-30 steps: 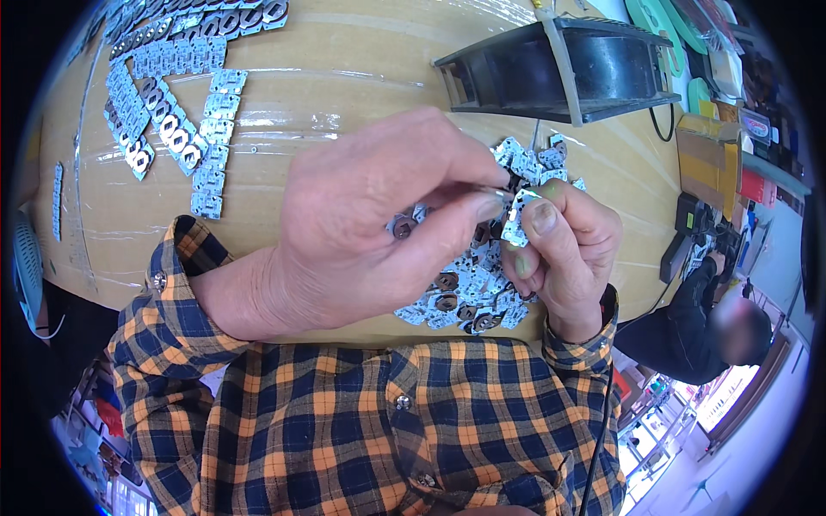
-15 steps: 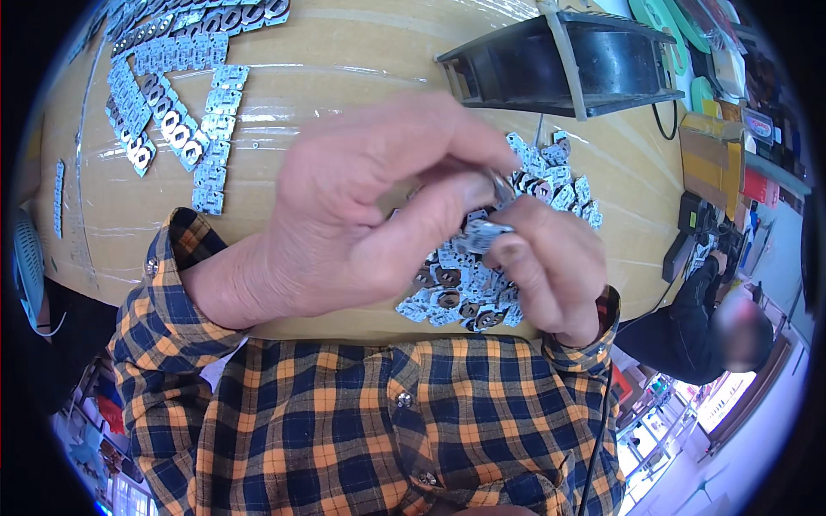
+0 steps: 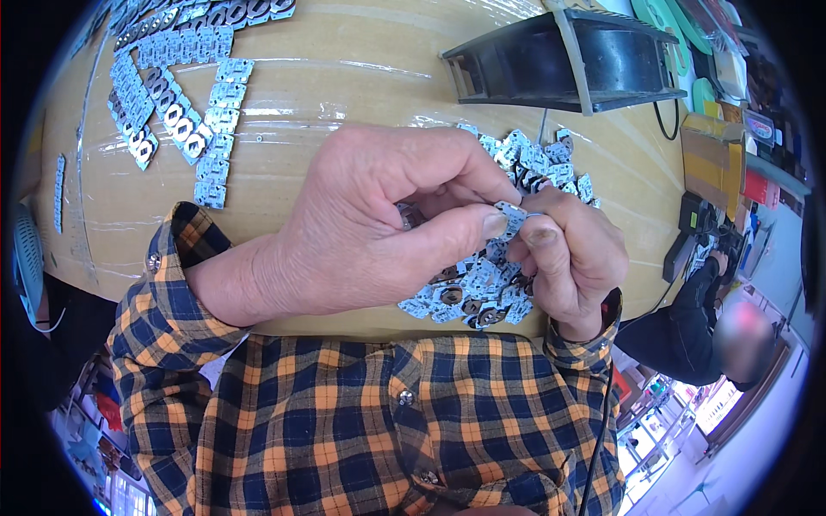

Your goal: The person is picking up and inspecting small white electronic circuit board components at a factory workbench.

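Between thumb and forefinger, my left hand (image 3: 387, 215) pinches a small pale-blue circuit board (image 3: 510, 219). The fingers of my right hand (image 3: 572, 249) are closed against the board's right edge, thumb on top. What lies under the fingertips is hidden. Beneath both hands spreads a loose pile of similar circuit boards (image 3: 482, 288), some showing round dark metal parts. Part of that pile reaches out beyond my right hand.
Rows of circuit boards (image 3: 222, 120) lie at the far left of the brown table (image 3: 344, 86). A black box fan (image 3: 525, 64) stands at the back right, near a cardboard box (image 3: 712, 159). At right, another person's dark sleeve (image 3: 688, 310) shows.
My hands have shifted slightly right, and the left one has come down a little. The board between the fingers has turned and now shows its flat pale-blue face.
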Action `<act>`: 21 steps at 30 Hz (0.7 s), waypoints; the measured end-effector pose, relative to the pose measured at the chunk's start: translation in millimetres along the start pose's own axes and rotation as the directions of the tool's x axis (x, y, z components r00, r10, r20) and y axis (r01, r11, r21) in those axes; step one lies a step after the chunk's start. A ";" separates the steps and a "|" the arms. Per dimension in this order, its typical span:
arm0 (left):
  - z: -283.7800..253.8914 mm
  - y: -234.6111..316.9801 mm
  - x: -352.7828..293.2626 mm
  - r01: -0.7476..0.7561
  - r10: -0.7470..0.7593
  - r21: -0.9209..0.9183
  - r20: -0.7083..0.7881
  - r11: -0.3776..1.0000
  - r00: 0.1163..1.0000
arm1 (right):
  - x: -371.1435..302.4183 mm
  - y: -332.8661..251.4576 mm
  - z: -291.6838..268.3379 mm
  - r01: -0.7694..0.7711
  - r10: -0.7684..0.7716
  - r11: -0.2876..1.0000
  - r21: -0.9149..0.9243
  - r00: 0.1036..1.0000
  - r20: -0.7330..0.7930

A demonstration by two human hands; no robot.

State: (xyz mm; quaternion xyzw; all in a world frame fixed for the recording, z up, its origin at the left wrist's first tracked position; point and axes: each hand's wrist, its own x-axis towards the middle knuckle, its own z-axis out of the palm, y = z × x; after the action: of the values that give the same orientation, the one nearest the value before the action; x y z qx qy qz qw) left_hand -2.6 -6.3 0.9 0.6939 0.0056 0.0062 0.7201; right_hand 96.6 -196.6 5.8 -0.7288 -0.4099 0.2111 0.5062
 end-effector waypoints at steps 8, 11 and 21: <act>3.6 1.6 -2.8 0.187 -0.196 -0.196 -0.029 0.962 0.980 | -3.4 -1.3 8.1 0.001 -0.005 0.994 -0.109 1.000 -0.029; 5.7 1.9 -3.7 0.175 -0.189 -0.209 -0.048 0.962 0.981 | -2.1 0.0 9.6 0.103 -0.120 0.962 -0.254 0.992 -0.049; 5.7 4.0 -0.4 0.167 -0.161 -0.355 0.046 0.920 0.986 | -5.8 0.0 0.1 -0.376 0.321 0.760 0.530 0.926 0.196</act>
State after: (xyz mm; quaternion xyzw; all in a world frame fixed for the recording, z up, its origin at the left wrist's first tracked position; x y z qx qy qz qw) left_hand -2.9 -11.9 5.1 0.5483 0.0569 -0.0588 0.8323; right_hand 93.2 -201.3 5.2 -0.6015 -0.2106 0.4456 0.6287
